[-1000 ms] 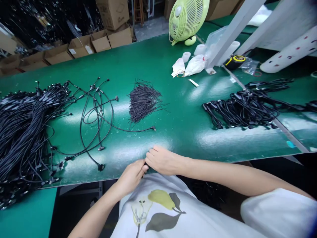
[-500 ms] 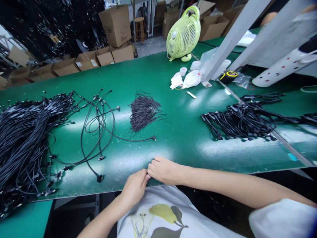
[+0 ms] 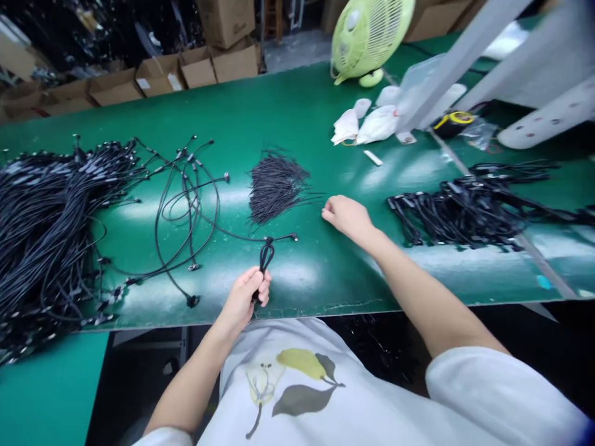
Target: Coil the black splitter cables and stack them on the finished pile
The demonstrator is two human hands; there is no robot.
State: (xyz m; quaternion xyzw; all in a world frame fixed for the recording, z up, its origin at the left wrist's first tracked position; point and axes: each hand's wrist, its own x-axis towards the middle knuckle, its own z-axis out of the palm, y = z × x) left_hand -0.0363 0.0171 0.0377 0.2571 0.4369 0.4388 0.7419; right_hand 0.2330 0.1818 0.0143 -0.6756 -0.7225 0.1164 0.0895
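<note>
My left hand (image 3: pixel 246 292) is closed around a coiled black cable (image 3: pixel 266 255), folded into a small upright loop near the table's front edge. The loop's top sticks out above my fingers and its lower end is partly hidden by them. My right hand (image 3: pixel 348 218) is over the table with its fingers curled together, beside the right end of a pile of thin black twist ties (image 3: pixel 276 186). A few tie ends reach toward the fingertips; whatever the fingers pinch, if anything, cannot be made out.
Loose long cables (image 3: pixel 188 210) lie left of the ties, beside a large heap of black cables (image 3: pixel 51 229). Coiled cables (image 3: pixel 458 210) are piled at right. Farther back are a green fan (image 3: pixel 372 34), white bags (image 3: pixel 376 126), a tape measure (image 3: pixel 453 124) and a slanted post (image 3: pixel 460 62).
My hands have moved apart from being together at the table edge. My left hand now shows the coiled cable, while my right hand has reached forward and right to the twist ties. The view has tilted down.
</note>
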